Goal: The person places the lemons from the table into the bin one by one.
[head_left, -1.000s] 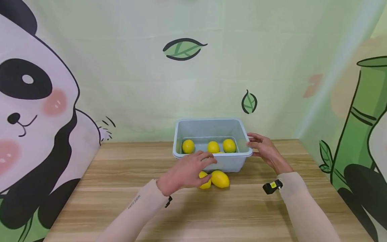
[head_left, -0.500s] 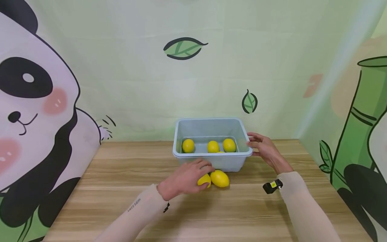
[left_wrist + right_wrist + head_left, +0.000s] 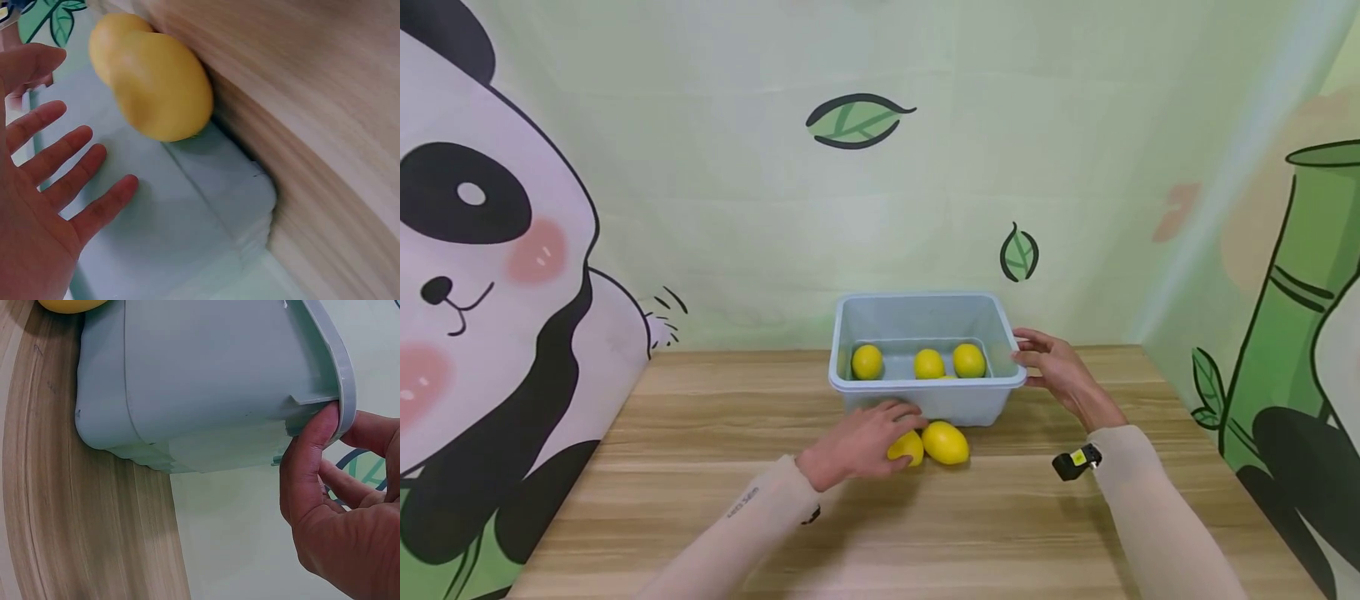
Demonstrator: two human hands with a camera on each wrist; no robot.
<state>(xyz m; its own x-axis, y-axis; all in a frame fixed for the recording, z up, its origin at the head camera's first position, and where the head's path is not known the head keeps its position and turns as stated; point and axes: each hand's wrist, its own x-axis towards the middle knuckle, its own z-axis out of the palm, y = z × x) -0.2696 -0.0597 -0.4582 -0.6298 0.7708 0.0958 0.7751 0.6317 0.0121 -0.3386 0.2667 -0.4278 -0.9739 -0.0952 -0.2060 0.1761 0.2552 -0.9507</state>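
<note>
Two yellow lemons lie side by side on the wooden table: the left lemon [image 3: 906, 450] and the right lemon [image 3: 946, 443]. Behind them stands a pale blue plastic bin [image 3: 958, 406], which has several lemons [image 3: 867, 362] on its floor. My left hand [image 3: 863, 440] hovers at the left lemon and partly covers it in the head view. In the left wrist view the fingers are spread, with a gap to the nearer lemon [image 3: 165, 87]. At the bin's right end, my right hand [image 3: 1060, 373] pinches the rim, as the right wrist view confirms with the thumb [image 3: 312, 447] beneath it.
The wooden table [image 3: 715, 392] runs back to a pale green printed backdrop [image 3: 737, 167]. A panda print [image 3: 550, 375] covers the left side, bamboo [image 3: 1292, 292] the right. A small black device [image 3: 1075, 462] is worn on the right wrist.
My left hand has come down from in front of the bin's rim to the left lemon, slightly nearer to me. The right hand and the bin keep their places.
</note>
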